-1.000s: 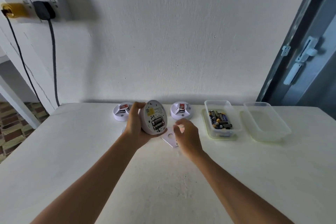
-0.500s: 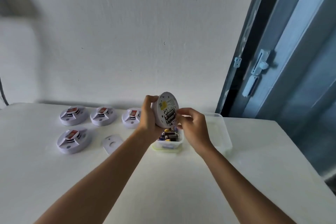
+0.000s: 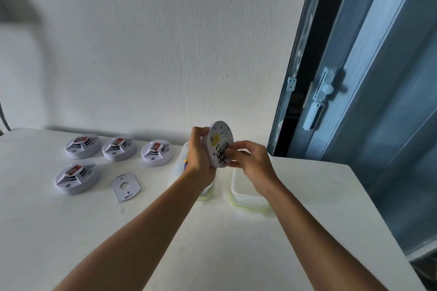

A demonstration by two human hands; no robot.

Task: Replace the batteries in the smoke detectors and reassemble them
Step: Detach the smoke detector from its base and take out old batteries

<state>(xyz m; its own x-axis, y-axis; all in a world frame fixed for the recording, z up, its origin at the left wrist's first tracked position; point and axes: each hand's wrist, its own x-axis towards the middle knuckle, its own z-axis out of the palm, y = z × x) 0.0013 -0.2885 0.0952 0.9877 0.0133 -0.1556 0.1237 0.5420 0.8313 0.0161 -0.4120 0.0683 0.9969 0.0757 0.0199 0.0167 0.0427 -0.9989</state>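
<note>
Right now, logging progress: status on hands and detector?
Left hand grips detector upright. Right hand fingers at batteries in its back. Nothing in the way.

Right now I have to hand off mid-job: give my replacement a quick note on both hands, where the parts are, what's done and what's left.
Left hand grips the open smoke detector upright above the table, back side facing you.
Right hand: fingertips on the batteries in its compartment; whether it is pulling or seating them I cannot tell.
Four more detectors lie at left, near the loose cover plate.
Two clear tubs sit under the hands; the right tub looks empty, the left tub is mostly hidden.
Done: cover off this unit. Left: finish its batteries, refit the plate, then the other four.
</note>
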